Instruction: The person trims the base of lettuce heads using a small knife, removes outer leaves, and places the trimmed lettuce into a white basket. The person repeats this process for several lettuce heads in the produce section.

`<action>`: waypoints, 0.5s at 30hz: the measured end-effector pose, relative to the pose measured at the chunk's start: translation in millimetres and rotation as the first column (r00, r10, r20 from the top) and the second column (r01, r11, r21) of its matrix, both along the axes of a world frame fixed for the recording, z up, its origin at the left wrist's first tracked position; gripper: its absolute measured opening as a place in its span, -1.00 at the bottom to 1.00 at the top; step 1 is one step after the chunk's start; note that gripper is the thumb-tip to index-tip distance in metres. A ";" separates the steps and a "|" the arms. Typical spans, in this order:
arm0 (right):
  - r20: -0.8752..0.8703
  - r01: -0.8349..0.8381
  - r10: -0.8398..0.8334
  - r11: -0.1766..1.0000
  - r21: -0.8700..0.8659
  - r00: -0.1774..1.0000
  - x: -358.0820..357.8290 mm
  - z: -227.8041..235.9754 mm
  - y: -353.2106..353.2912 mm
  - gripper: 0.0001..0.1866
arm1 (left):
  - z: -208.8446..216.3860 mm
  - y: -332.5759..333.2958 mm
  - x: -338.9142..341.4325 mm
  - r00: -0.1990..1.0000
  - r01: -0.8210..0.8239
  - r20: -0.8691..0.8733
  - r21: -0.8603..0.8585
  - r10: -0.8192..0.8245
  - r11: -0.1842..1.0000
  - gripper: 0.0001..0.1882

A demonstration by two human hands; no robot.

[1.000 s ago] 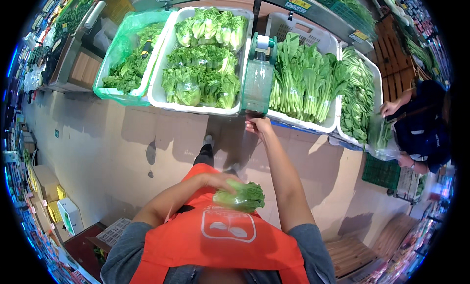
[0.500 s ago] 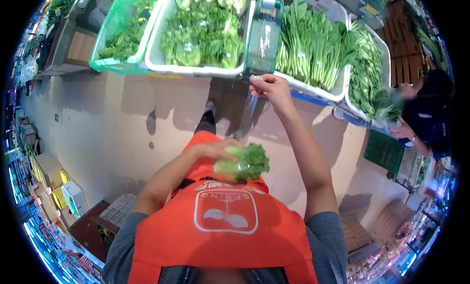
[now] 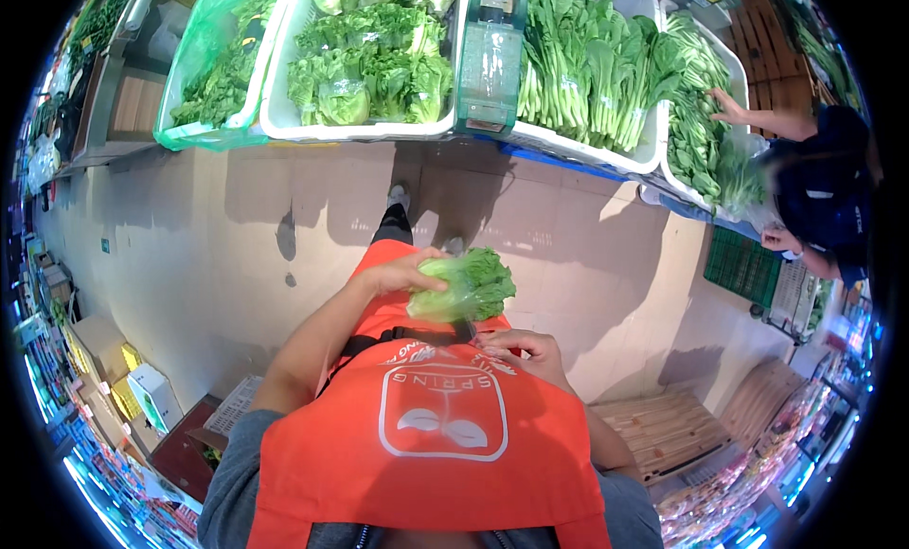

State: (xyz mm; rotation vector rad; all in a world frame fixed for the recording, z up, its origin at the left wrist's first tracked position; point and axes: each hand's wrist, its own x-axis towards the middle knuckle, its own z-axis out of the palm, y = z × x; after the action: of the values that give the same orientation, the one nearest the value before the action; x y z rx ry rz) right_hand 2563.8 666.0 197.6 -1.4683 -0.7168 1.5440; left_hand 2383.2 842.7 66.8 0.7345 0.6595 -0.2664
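A bunch of leafy green lettuce [image 3: 473, 286] is held in front of my apron, with its pale stems toward the left and its frilly leaves toward the right. My left hand [image 3: 409, 273] wraps round the stem end, thumb on top. A shiny clear film shows on the lettuce's surface. Just below the bunch, near the waist of the apron, my right hand [image 3: 523, 346] is closed with its fingers bent. What its fingertips pinch, if anything, is too small to make out.
Ahead stand white crates of lettuce [image 3: 371, 80], long-stemmed greens [image 3: 589, 71] and more leafy greens [image 3: 696, 123]. A green dispenser [image 3: 488, 61] stands between two of them. A co-worker [image 3: 826, 185] reaches into the right crate. A wooden pallet [image 3: 653, 426] lies at the right.
My right hand has come back from near the dispenser to below the lettuce; the clear strip stretched from it no longer shows. My left hand and the lettuce have risen slightly.
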 end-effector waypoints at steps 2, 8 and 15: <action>-0.005 0.108 -0.107 0.994 0.004 0.994 6.2 4.2 3.1 -0.87 | 2.1 1.9 3.1 0.999 0.038 0.007 0.026 -0.039 0.999 -0.37; 0.118 0.273 -0.283 0.957 0.099 0.952 46.3 30.2 63.9 -0.85 | 15.9 6.4 21.2 0.968 0.231 0.052 0.213 -0.247 0.949 -0.37; 0.010 0.317 -0.326 0.927 0.203 0.945 68.2 5.7 125.9 -0.87 | 14.8 4.6 22.0 0.961 0.233 0.092 0.248 -0.262 0.940 -0.33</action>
State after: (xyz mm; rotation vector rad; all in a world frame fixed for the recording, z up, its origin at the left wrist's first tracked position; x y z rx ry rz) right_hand 2632.0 791.8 203.3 -1.3933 -0.6008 1.1594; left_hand 2405.2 847.4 81.7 1.0567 0.4837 -0.3756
